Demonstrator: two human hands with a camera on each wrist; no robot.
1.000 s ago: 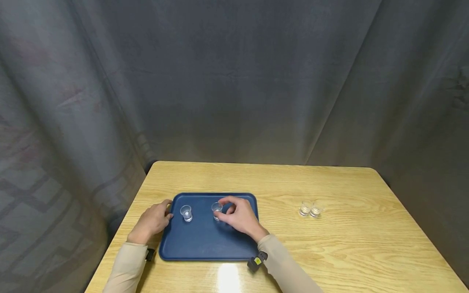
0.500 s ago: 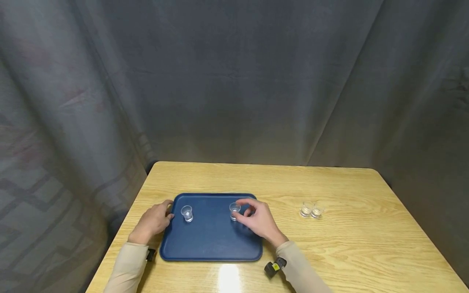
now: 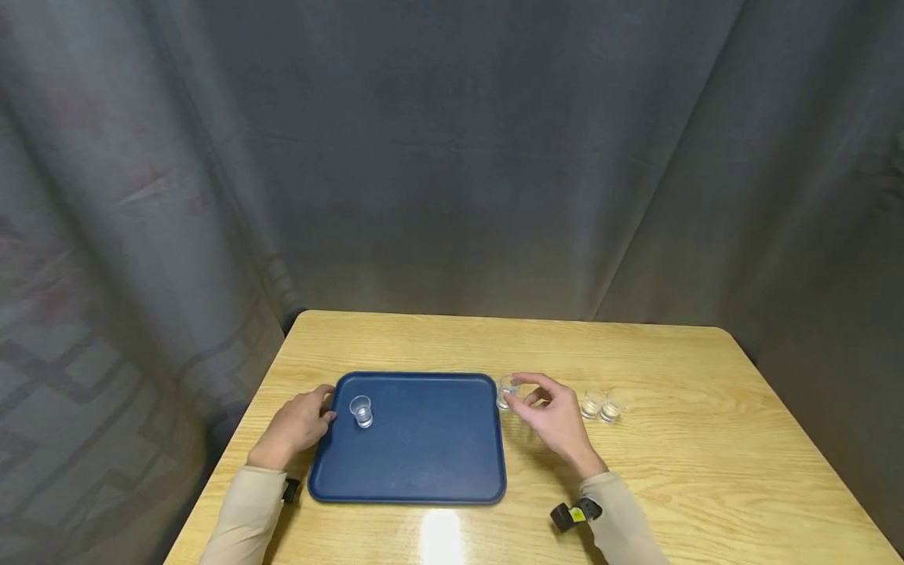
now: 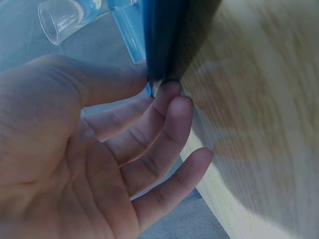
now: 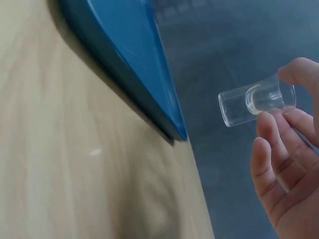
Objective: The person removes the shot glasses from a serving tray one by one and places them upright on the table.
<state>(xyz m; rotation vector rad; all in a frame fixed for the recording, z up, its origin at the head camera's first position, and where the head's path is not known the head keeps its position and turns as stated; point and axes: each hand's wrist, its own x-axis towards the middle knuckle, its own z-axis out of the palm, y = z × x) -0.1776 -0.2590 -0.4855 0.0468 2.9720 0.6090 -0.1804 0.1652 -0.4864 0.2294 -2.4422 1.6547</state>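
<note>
My right hand point(image 3: 554, 416) pinches a small clear shot glass point(image 5: 256, 102) near its rim, thumb on one side and fingers on the other. In the head view that glass appears just beyond the right edge of a blue tray point(image 3: 417, 463); the right wrist view shows it held clear of the table. My left hand point(image 3: 297, 428) grips the left edge of the tray, and in the left wrist view the thumb point(image 4: 119, 82) and fingertips meet at the tray wall. One shot glass point(image 3: 362, 412) stands upright on the tray near that hand.
Two more shot glasses point(image 3: 592, 404) stand side by side on the wooden table point(image 3: 678, 471), right of my right hand. Grey curtains point(image 3: 452, 157) hang behind the table and along its sides.
My right hand has moved right with the shot glass, from over the tray to beyond its right edge. The left hand stays at the tray's left edge.
</note>
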